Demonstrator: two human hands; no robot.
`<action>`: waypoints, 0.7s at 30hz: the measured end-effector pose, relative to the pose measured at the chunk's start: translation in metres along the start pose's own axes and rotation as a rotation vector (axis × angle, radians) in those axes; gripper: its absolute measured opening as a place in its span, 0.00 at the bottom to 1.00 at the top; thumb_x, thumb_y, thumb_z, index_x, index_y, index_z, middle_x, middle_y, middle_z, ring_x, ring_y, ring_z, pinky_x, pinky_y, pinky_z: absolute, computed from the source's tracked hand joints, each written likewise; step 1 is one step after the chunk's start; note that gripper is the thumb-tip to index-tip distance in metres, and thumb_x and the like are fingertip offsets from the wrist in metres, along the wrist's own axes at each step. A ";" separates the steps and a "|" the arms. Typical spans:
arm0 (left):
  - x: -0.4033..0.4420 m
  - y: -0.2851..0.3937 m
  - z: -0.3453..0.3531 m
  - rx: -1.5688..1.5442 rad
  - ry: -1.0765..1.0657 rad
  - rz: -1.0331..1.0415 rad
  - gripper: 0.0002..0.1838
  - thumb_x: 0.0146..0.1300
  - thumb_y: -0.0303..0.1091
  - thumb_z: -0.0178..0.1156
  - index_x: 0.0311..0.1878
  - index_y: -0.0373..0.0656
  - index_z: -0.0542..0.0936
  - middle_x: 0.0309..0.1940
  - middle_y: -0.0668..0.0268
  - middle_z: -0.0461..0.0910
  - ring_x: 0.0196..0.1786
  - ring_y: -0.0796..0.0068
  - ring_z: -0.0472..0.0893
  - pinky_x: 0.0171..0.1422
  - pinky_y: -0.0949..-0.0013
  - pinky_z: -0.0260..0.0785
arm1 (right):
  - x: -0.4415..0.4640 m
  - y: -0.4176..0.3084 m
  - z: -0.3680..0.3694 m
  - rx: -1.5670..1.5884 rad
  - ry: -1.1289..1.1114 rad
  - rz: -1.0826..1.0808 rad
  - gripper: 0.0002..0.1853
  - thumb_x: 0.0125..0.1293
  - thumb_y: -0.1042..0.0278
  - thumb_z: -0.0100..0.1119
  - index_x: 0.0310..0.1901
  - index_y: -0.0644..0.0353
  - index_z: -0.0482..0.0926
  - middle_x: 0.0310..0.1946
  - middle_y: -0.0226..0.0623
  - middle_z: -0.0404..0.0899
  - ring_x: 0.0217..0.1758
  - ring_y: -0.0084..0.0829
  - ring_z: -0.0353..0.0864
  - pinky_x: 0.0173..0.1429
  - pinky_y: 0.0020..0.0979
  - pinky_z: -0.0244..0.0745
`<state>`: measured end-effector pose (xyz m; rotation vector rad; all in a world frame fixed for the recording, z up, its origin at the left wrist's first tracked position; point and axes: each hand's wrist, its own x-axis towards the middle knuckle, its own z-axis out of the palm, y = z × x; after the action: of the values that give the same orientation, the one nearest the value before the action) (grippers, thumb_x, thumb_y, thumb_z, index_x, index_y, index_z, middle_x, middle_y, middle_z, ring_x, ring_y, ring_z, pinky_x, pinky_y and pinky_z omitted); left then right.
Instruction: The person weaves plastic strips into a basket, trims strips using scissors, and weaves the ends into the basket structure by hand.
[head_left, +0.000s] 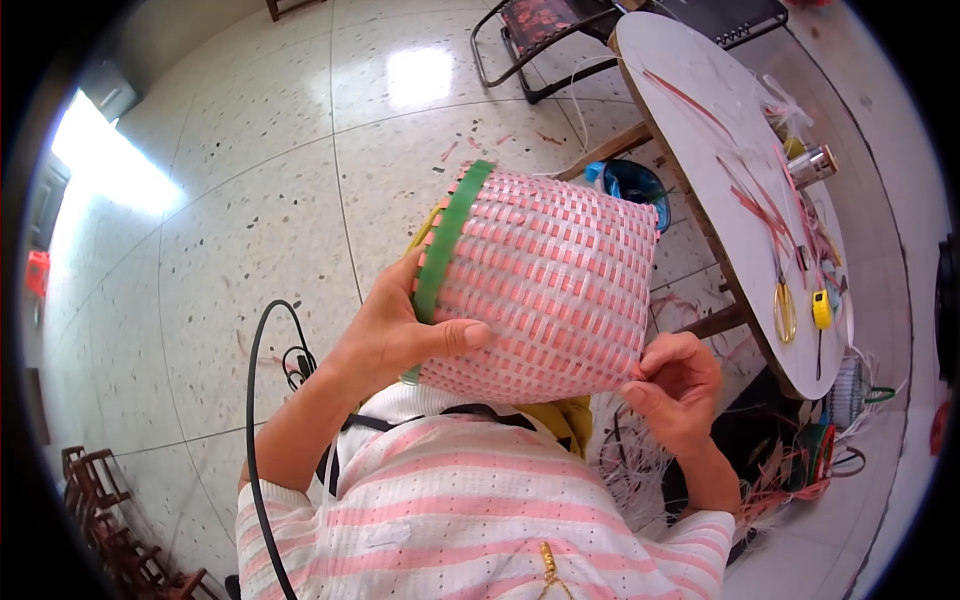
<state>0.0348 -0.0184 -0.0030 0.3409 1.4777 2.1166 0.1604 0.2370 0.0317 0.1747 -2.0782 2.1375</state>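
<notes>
Left hand (pixel 392 325) clasping the rim (pixel 452 240), right hand (pixel 682 395) pinching the base edge (pixel 645 310), the basket (pixel 545 280) between could be skewed by uneven pulling.

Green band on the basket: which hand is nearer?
Left. The left hand lies across the green band, gripping the basket there; the right hand is away from the band, at the basket's opposite end.

White table (pixel 675 50) with scissors (pixel 781 285), tape measure (pixel 821 311)
</notes>
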 end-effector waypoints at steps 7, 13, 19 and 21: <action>0.000 0.001 -0.005 -0.025 -0.035 -0.051 0.51 0.41 0.30 0.79 0.69 0.34 0.61 0.57 0.59 0.74 0.58 0.67 0.75 0.66 0.61 0.68 | 0.002 0.002 -0.001 0.159 -0.049 0.090 0.13 0.53 0.87 0.67 0.38 0.65 0.74 0.32 0.32 0.76 0.36 0.18 0.75 0.44 0.22 0.72; 0.003 -0.005 -0.006 -0.044 -0.053 -0.016 0.51 0.42 0.28 0.79 0.69 0.35 0.61 0.57 0.59 0.74 0.58 0.67 0.75 0.65 0.62 0.68 | 0.002 -0.002 -0.004 0.118 -0.056 0.149 0.13 0.52 0.86 0.68 0.36 0.64 0.75 0.31 0.32 0.77 0.36 0.19 0.76 0.43 0.22 0.72; 0.004 -0.004 -0.006 -0.058 -0.063 -0.017 0.52 0.41 0.28 0.79 0.69 0.35 0.60 0.58 0.59 0.73 0.58 0.68 0.75 0.65 0.63 0.68 | 0.005 -0.005 -0.008 0.144 -0.085 0.225 0.13 0.51 0.85 0.70 0.34 0.64 0.75 0.31 0.31 0.77 0.35 0.18 0.76 0.40 0.21 0.73; 0.004 -0.007 -0.007 -0.060 -0.060 -0.016 0.52 0.41 0.28 0.79 0.70 0.35 0.60 0.58 0.60 0.74 0.58 0.68 0.75 0.65 0.64 0.68 | 0.007 -0.005 -0.011 0.148 -0.128 0.276 0.12 0.51 0.85 0.70 0.34 0.64 0.75 0.31 0.31 0.77 0.35 0.18 0.76 0.40 0.20 0.73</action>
<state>0.0298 -0.0201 -0.0122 0.3652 1.3753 2.1151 0.1552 0.2485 0.0378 0.0441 -2.1190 2.5052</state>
